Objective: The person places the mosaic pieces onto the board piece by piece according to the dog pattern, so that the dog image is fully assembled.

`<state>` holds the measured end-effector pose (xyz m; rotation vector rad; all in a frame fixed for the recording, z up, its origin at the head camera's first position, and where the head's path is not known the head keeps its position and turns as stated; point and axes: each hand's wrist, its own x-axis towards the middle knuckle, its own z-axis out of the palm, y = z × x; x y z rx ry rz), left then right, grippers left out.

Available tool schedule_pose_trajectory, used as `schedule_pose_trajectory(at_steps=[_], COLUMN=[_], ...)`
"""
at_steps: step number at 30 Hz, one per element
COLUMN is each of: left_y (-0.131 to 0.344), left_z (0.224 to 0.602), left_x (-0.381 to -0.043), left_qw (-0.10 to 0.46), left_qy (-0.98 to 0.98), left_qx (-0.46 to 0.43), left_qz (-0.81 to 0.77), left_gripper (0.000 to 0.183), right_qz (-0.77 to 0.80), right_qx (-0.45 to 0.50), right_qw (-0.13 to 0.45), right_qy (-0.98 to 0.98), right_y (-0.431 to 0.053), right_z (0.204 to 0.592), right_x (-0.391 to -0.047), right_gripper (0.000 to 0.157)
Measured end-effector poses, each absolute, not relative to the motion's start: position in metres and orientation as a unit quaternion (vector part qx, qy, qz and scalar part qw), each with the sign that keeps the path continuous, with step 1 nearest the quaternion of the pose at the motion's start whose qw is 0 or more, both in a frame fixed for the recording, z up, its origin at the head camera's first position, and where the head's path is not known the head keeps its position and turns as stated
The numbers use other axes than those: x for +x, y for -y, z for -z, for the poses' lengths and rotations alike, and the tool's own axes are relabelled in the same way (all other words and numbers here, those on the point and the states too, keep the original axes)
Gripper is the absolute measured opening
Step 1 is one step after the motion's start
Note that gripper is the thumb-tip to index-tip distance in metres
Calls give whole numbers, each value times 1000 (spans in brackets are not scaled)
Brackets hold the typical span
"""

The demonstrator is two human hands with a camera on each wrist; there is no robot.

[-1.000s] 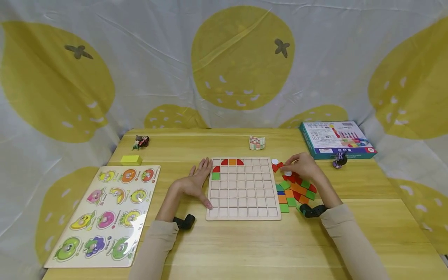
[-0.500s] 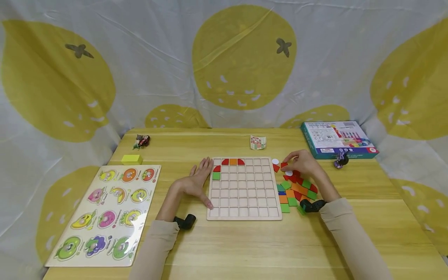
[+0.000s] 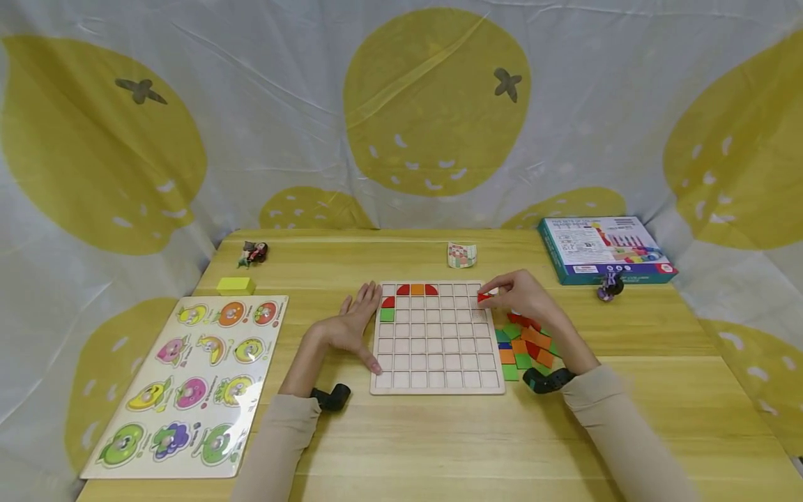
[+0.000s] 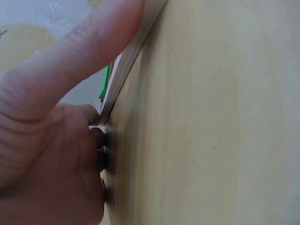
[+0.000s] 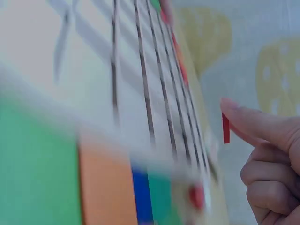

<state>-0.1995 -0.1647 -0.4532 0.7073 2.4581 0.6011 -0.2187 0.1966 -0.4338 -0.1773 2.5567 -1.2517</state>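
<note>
A square wooden grid board point(image 3: 439, 391) lies on the table, with several flat red, orange and green pieces set in its top left cells. My left hand point(image 3: 346, 330) rests along the board's left edge with fingers spread; in the left wrist view its thumb point(image 4: 79, 56) lies at the board's side. My right hand point(image 3: 522, 298) pinches a thin red tile point(image 5: 226, 129) between thumb and index finger, over the board's upper right corner. Its other fingers are curled. Beside the board's right edge lies a pile of coloured tiles point(image 3: 536, 339), partly hidden by the right hand.
A fruit knob puzzle point(image 3: 252, 390) lies at the left, a yellow block point(image 3: 235, 286) behind it. Along the back are a small figurine point(image 3: 253, 254), a printed card point(image 3: 461, 255) and a flat toy box point(image 3: 607, 249) with a purple figurine point(image 3: 610, 286) before it.
My right hand has moved left from the tile pile to the board's upper right corner, carrying a red tile. The left hand has stayed in place.
</note>
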Motion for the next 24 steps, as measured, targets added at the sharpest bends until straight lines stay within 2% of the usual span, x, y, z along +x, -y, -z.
schedule_pose_trajectory(at_steps=[7, 11, 15, 24], left_y=[164, 163, 164, 167], left_z=[454, 455, 455, 455], left_x=[-199, -198, -198, -198], left_qw=[254, 258, 258, 252], left_qy=[-905, -903, -902, -906], left_qx=[262, 264, 263, 262], left_qz=[-219, -219, -225, -217], left_gripper=[152, 151, 151, 151], right_qz=[434, 423, 422, 430], right_qx=[-155, -175, -175, -169], right_qw=[180, 166, 143, 155], right_qy=[-869, -874, -878, -873], right_y=[-91, -53, -38, -34], right_z=[439, 448, 453, 453], right_x=[-202, -199, -198, -200], right_gripper=[22, 19, 20, 19])
